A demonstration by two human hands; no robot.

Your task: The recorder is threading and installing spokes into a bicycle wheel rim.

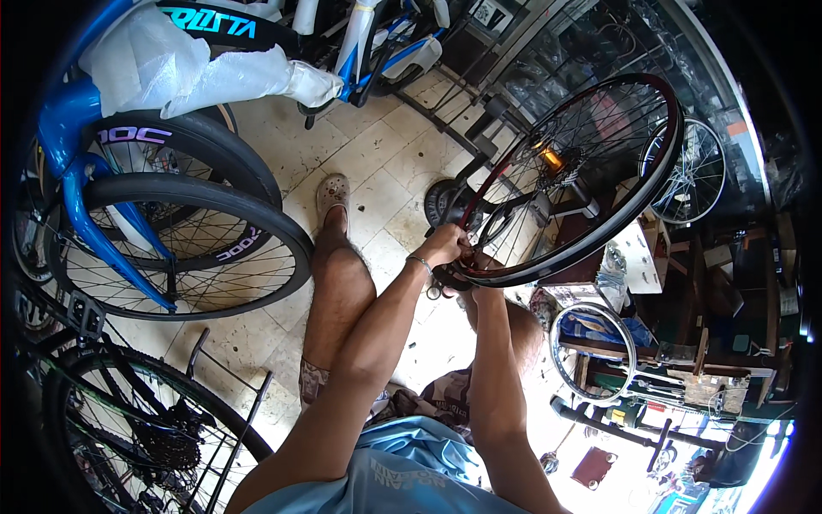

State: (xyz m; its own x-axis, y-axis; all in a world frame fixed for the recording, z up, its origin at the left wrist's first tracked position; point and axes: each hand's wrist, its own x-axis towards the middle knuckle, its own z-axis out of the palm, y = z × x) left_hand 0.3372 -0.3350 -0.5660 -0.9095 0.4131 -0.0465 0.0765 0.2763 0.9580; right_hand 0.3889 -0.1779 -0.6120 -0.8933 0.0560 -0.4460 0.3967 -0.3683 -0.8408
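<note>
A spoked bicycle wheel (561,276) with a dark rim and a rear cog cluster (562,169) is mounted tilted on a dark stand (481,137), right of centre. At its near left edge, my left hand (445,245) is closed, with fingertips bunched among the spokes beside the rim. What they pinch is too small to make out. My right hand (486,262) comes up under the rim, its fingers curled round the wheel's near edge; the rim hides part of it. A dark, rounded piece (449,276) sits just below both hands.
A blue bicycle frame and fork (111,231) with wheels stands at left, partly wrapped in white foam. Another bicycle's rear wheel (163,437) is at lower left. A bare rim (592,351) leans by a cluttered workbench (685,343) at right. Behind the stand is a glass case (591,51).
</note>
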